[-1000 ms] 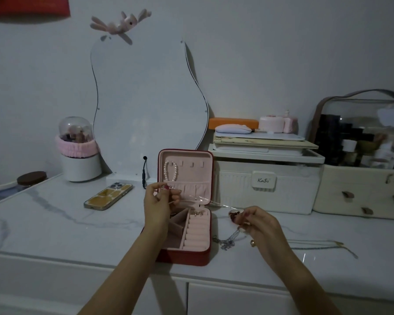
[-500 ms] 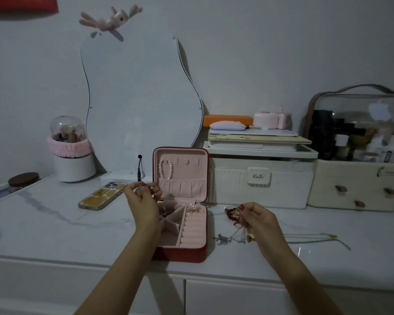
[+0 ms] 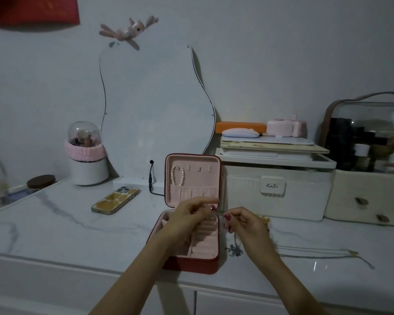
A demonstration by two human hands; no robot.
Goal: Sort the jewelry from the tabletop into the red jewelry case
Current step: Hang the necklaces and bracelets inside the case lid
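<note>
Hands: your left hand (image 3: 189,218) and right hand (image 3: 243,220) meet just above the open case (image 3: 191,261), fingertips nearly touching.
Left hand: fingers curled, thumb and forefinger pinched together — on what looks like one end of a thin chain (image 3: 217,213), though it is blurred.
Right hand: fingers curled too, pinching the other end; a strand hangs from it toward the silver piece (image 3: 235,250) on the tabletop (image 3: 55,226).
Case: lid upright, a pearl bracelet (image 3: 177,176) hung on its first hook, pink ring rolls and small compartments in the base.
Left to sort: the silver piece just right of the case, and two fine necklaces (image 3: 316,252) stretched farther right.
Handling: you should expect the chain to be very light, limp and slippery — it will sag, swing and tangle if slack.
Where to hold: near the clasp or the ends, pinched between fingertips, with the chain kept lightly taut between both hands.
Risk: fine links may kink or snag on the lid hooks, so I judge a gentle pull best.
Pearls: likely fragile on their string; leave them be.
</note>
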